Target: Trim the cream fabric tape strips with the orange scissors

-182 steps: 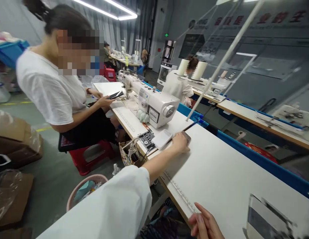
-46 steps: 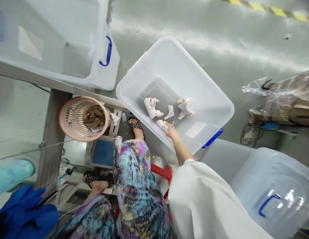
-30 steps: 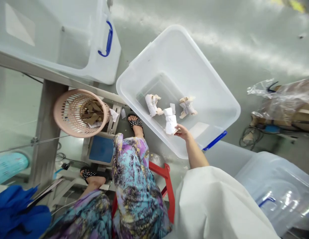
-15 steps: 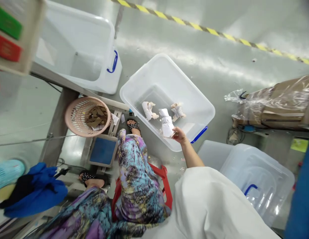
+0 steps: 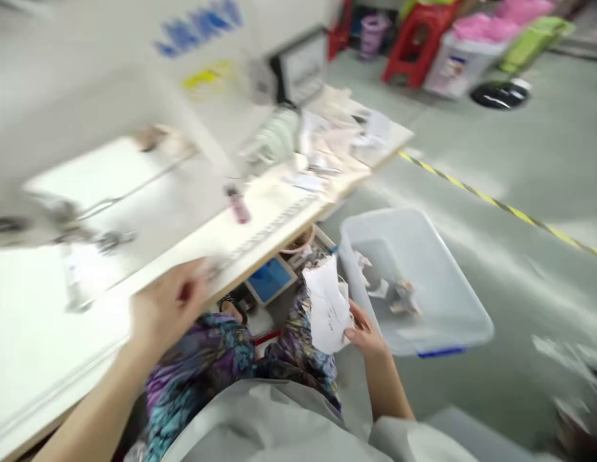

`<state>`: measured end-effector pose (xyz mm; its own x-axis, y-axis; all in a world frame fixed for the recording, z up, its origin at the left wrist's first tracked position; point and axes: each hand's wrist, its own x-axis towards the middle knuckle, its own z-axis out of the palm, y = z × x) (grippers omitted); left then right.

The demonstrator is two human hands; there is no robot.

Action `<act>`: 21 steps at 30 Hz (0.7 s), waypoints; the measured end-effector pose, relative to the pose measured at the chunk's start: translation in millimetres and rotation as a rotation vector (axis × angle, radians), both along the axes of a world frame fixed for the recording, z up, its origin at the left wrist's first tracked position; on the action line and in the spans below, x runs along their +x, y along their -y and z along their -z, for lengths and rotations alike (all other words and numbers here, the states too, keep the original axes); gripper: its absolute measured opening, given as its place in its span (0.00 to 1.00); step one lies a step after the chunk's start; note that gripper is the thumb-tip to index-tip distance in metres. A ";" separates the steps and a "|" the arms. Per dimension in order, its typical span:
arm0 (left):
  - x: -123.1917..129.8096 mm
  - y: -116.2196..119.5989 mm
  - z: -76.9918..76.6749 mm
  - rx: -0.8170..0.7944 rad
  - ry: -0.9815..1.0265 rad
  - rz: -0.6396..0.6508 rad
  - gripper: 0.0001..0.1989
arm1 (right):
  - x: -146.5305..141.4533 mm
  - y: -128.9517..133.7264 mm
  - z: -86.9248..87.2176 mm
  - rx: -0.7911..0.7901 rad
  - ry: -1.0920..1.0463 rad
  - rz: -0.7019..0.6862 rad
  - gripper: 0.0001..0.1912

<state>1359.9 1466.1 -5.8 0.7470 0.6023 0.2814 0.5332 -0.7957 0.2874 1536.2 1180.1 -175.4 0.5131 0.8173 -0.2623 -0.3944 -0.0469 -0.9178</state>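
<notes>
My right hand point(image 5: 368, 330) grips the edge of a bundle of white cut pieces point(image 5: 327, 308), with fingers and thumb closed on its right side. Dark handwriting shows on the bundle's top sheet, and a loose tie stands out near its upper edge. The bundle is above my lap, left of a clear plastic bin point(image 5: 447, 282). Inside that bin lie a few small tied bundles point(image 5: 404, 298). Over the front edge of the white sewing table point(image 5: 33, 346), my left hand point(image 5: 168, 308) is blurred, its fingers curled into a pinch; a greyish smear at the fingertips cannot be identified.
A sewing machine point(image 5: 101, 83) stands on the table. Near it are a small pink bottle point(image 5: 238, 205), a pale green thread cone point(image 5: 279, 135) and scattered fabric pieces point(image 5: 341, 141). Under the table is a blue pedal point(image 5: 269, 280). Red stools point(image 5: 418, 45) stand further back.
My view has swung up and left to the sewing table. The right hand has lifted the bundle out of the bin toward my lap. My left hand has come into view.
</notes>
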 end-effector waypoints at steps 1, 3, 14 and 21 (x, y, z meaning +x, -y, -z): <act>-10.1 11.0 -2.7 -0.130 0.025 0.048 0.11 | -13.2 -10.9 -12.0 0.016 0.046 -0.019 0.41; -26.4 35.1 -6.0 -0.392 0.144 0.162 0.13 | -35.9 -28.4 -35.5 0.013 0.140 -0.052 0.38; -111.2 67.3 1.7 -1.013 1.103 -0.367 0.37 | -142.8 -177.6 -170.1 0.245 1.320 -0.523 0.36; -170.8 14.2 -15.7 -1.166 1.572 -0.457 0.24 | -215.2 -235.3 -194.3 0.487 1.351 -0.561 0.41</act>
<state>1189.1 1451.9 9.9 0.0543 0.9823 -0.1793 -0.5796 0.1772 0.7954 1321.1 1415.5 18.8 -0.2520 0.8458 0.4702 0.6816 0.5001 -0.5342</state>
